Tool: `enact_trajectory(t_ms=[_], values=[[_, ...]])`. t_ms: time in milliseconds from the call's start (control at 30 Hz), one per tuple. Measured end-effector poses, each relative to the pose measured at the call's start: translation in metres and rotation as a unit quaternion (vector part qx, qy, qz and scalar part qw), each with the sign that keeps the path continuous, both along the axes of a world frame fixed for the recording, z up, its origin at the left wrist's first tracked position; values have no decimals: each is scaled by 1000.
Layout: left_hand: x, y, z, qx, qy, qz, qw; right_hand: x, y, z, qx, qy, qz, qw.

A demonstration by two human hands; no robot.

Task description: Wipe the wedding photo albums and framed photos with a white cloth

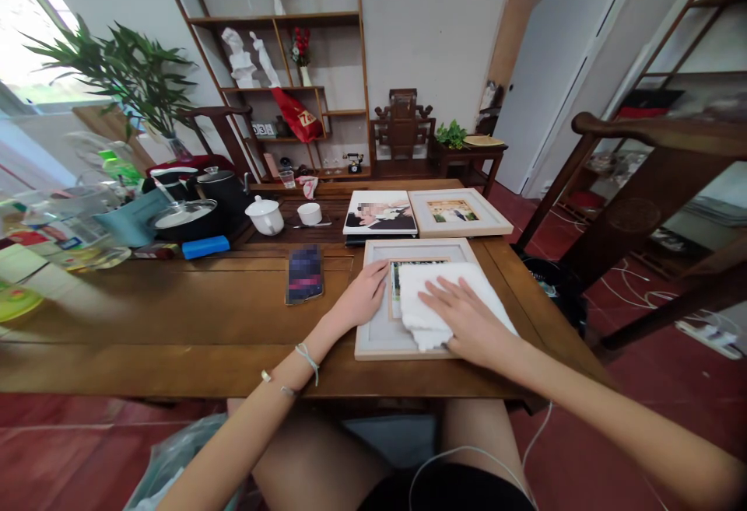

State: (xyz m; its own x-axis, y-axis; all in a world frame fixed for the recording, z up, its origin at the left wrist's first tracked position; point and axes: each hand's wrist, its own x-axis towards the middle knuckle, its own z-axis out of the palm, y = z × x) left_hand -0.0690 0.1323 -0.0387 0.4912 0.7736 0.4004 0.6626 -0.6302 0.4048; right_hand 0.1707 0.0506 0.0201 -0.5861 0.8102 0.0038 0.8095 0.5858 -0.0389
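Observation:
A light wooden picture frame (373,347) lies flat near the right end of the table, a small photo partly showing at its centre. Over its right half is spread a folded white cloth (429,320). My right hand (467,316) presses flat on the cloth with fingers spread. On the frame's left side rests my left hand (365,293), fingers stretched toward the inner photo and holding nothing. Just behind lie a photo panel (382,213) and a second light frame (426,201) with a small photo in it. To the left is a phone (304,274).
A white lidded teapot (264,215), a white cup (310,214), a black kettle (219,194) and a blue object (205,246) stand on the table's left and back. A dark wooden chair (636,208) stands to the right, beside a black bin (554,289).

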Motion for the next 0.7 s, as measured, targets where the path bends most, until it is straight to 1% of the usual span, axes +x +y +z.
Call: enact_trajectory(t_ms=[100, 200, 267, 333, 400, 467, 533, 633, 700], values=[[-1, 0, 0, -5, 3, -1, 1000, 13, 49, -11, 60, 25, -24, 998], [-1, -1, 1, -14, 8, 0, 1000, 20, 91, -11, 106, 68, -68, 990], [-1, -1, 2, -18, 10, 3, 1000, 19, 109, -8, 114, 77, -93, 986], [-1, -1, 3, -23, 12, 4, 1000, 13, 115, -6, 101, 52, -98, 989], [0, -1, 3, -24, 9, 5, 1000, 4, 108, -4, 84, 11, -91, 992], [0, -1, 2, -18, 5, 3, 1000, -6, 89, -2, 68, -22, -83, 994], [0, -1, 2, -11, 3, 3, 1000, -13, 61, 3, 46, -38, -76, 995], [1, -1, 1, -8, 7, 8, 1000, -20, 11, 17, 0, -46, -72, 996], [2, -1, 1, -10, 10, 11, 1000, -22, -20, 26, -33, -38, -47, 998]])
